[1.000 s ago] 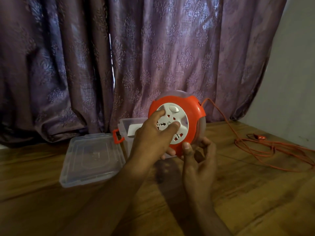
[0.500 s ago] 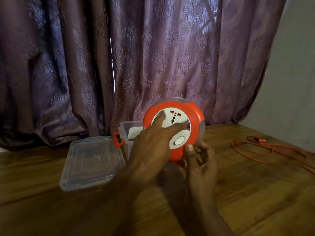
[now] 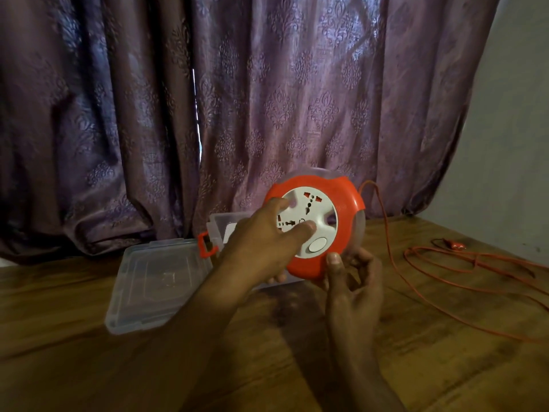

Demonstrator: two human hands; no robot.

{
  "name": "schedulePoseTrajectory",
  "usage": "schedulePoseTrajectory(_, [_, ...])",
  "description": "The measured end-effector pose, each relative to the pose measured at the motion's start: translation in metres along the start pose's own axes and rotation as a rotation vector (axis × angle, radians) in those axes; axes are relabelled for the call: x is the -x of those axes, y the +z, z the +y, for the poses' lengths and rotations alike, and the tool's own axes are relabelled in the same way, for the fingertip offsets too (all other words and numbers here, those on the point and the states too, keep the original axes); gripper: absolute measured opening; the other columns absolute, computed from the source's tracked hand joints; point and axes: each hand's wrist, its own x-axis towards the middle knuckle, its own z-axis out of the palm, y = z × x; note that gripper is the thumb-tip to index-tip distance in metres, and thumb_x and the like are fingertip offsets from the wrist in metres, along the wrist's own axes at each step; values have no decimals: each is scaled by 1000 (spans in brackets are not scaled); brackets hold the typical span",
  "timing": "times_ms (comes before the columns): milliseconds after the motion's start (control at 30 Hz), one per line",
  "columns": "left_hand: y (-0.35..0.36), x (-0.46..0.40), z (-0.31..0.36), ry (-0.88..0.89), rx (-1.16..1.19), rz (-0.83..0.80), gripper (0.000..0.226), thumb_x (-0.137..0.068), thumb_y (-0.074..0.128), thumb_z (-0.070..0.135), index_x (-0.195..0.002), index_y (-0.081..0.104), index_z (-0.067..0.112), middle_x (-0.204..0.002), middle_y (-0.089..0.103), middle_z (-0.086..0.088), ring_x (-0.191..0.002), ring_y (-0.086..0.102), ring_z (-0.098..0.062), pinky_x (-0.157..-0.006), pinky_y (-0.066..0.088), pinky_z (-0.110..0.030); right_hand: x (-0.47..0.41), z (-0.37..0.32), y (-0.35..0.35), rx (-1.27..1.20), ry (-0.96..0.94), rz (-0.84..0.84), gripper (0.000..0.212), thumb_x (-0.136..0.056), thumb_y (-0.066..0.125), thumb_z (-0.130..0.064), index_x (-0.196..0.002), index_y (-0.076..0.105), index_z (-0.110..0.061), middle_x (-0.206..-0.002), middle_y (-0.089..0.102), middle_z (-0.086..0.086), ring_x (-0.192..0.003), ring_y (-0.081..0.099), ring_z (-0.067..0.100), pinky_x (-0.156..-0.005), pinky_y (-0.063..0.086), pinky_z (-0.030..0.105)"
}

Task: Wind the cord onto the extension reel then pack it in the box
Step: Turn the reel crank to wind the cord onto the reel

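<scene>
An orange extension reel point(image 3: 341, 200) with a white socket face is held upright above the wooden table. My left hand point(image 3: 261, 245) lies on the white face, with a finger and the thumb pressed into its recesses. My right hand point(image 3: 350, 281) grips the reel's lower rim from below, thumb on the orange edge. The orange cord point(image 3: 445, 272) leaves the reel's right side and lies in loose loops on the table at the right, ending in a plug point(image 3: 454, 244). Behind my left hand stands the clear plastic box point(image 3: 219, 227), partly hidden.
The box's clear lid point(image 3: 154, 281) lies flat on the wooden table point(image 3: 59, 337) to the left, with an orange latch point(image 3: 206, 245) at the hinge. A purple patterned curtain point(image 3: 237, 99) hangs behind the table. A pale wall point(image 3: 517, 144) stands at the right.
The white socket face has turned under my left hand; its round button went from top to lower right. The cord on the table has shifted towards the reel.
</scene>
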Motion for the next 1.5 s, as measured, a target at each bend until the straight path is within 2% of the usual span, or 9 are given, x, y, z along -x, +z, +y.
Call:
schedulePoseTrajectory(133, [9, 4, 1, -42, 91, 7, 62, -85, 61, 48, -140, 36, 41, -81, 73, 1, -37, 58, -12, -37, 41, -20, 4, -3, -1, 80, -74, -25, 27, -85, 68, -40, -110, 58, -36, -103, 70, -15, -94, 69, 1, -79, 58, 22])
schedulePoseTrajectory(267, [13, 4, -3, -44, 78, 86, 62, -83, 62, 50, -139, 37, 44, -89, 73, 1, -46, 64, -17, -45, 48, -26, 6, -4, -1, 83, -74, -48, 26, -89, 72, -32, -111, 59, -33, -104, 71, -19, -95, 70, 4, -81, 60, 31])
schedulePoseTrajectory(367, [16, 4, -10, 29, -73, 137, 64, -80, 61, 56, -137, 34, 52, -99, 73, 7, -85, 70, -27, -79, 57, -41, 5, -4, -1, 66, -72, -49, 24, -92, 71, -24, -112, 59, -30, -107, 71, -9, -97, 71, 12, -83, 61, 41])
schedulePoseTrajectory(500, [15, 7, -11, 207, -406, 285, 64, -81, 56, 62, -138, 29, 54, -110, 70, 3, -102, 64, -22, -85, 48, -33, 5, -5, 0, 42, -68, -70, 23, -89, 70, -33, -109, 59, -39, -106, 71, -20, -98, 70, 4, -79, 59, 21])
schedulePoseTrajectory(733, [15, 4, -15, 398, -764, 226, 69, -91, 54, 27, -142, 15, 54, -138, 48, -2, -108, 60, -27, -81, 52, -41, 2, -6, 1, -41, 44, -77, 27, -80, 67, -39, -105, 63, -29, -98, 72, -11, -92, 70, 4, -86, 60, 54])
schedulePoseTrajectory(900, [7, 1, -11, 388, -580, 110, 64, -85, 48, 8, -129, 48, 54, -147, 43, 2, -125, 51, -24, -95, 49, -39, 0, -4, 1, -45, 74, -64, 23, -83, 69, -32, -104, 63, -26, -96, 71, -8, -90, 69, 3, -88, 59, 58])
schedulePoseTrajectory(1033, [-1, 4, 0, 439, -273, 195, 50, -87, 54, 9, -122, 60, 44, -125, 64, 13, -108, 59, -5, -91, 48, -23, -4, -1, -1, -74, 79, -14, 29, -80, 69, -38, -105, 63, -24, -94, 72, -14, -91, 69, 8, -87, 58, 63])
schedulePoseTrajectory(1167, [-1, 3, 5, 239, -127, 234, 30, -85, 60, 30, -111, 54, 44, -86, 72, 10, -68, 66, -12, -69, 57, -34, -7, 2, -2, -65, 64, 43, 30, -87, 75, -34, -110, 61, -21, -102, 69, -5, -95, 69, 17, -86, 56, 65])
schedulePoseTrajectory(1500, [7, 6, 6, -63, 163, -20, 63, -84, 64, 46, -140, 36, 42, -89, 72, 0, -41, 60, -15, -42, 46, -23, 2, -6, -2, 85, -124, -9, 25, -86, 66, -48, -109, 57, -44, -104, 68, -20, -96, 70, 8, -80, 61, 36])
